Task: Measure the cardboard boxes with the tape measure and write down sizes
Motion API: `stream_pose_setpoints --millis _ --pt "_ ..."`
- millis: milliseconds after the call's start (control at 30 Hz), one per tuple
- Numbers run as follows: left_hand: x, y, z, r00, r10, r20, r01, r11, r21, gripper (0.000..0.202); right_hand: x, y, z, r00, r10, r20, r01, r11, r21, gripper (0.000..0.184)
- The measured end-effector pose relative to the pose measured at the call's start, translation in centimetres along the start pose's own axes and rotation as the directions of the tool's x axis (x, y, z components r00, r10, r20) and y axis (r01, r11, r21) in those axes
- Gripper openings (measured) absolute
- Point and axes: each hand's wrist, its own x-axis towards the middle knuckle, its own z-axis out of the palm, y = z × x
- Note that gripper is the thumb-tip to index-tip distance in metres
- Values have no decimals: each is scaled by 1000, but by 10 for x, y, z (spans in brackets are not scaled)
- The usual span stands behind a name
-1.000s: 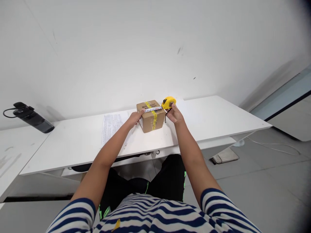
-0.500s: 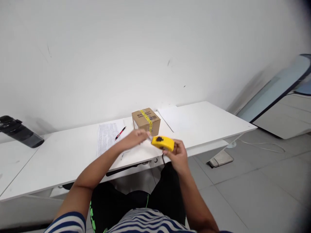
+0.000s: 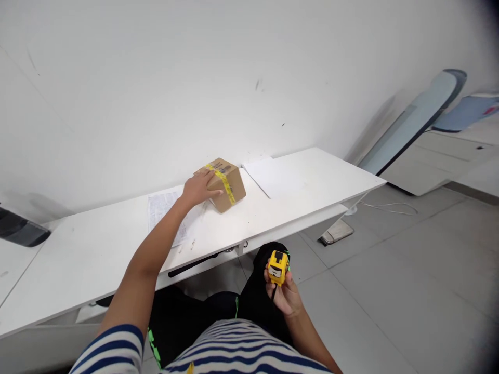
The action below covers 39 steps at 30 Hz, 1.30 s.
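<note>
A cardboard box [image 3: 236, 184] with a yellow tape strip across it stands on the white table [image 3: 105, 239], turned at an angle to the table's edge. My left hand [image 3: 198, 188] grips its left side, fingers over the top and thumb along the near face. My right hand [image 3: 287, 298] is closed around a yellow tape measure [image 3: 277, 266] in front of the table, above my right leg. The tape measure's front end faces up toward me, with a dark strap hanging below. No blade can be seen drawn out of it.
A printed sheet [image 3: 159, 205] lies partly under my left forearm. White paper [image 3: 268, 176] rests right of the box. A dark bottle [image 3: 21, 228] lies at the far left. Large panels [image 3: 413, 122] lean at the right, near a cable [image 3: 390, 208] on the floor.
My left hand has left the tape measure and moved onto the box, which is now turned. My right hand has drawn the tape measure down toward me. The pen is no longer visible.
</note>
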Motion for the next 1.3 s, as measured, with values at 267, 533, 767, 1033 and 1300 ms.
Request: stream_pose_setpoints --millis 267,533,767,1033,1300 --pt "-45 -33 2 922 -371 115 383 820 -426 60 18 -13 8 989 -147 1 146 980 -135 37" --pt "-69 23 16 936 -338 102 345 936 -66 61 67 -62 96 934 -325 144 352 906 -236 46" --pt "-114 61 -16 989 -94 116 138 872 -470 74 86 -87 163 789 -511 340 608 578 -543 63" --pt "-118 61 -10 973 80 214 170 371 -913 56 81 -123 181 663 -371 650 744 232 -626 58" --pt "-106 -2 7 942 -246 227 315 422 -850 51 112 -229 121 825 -352 442 541 265 -798 68"
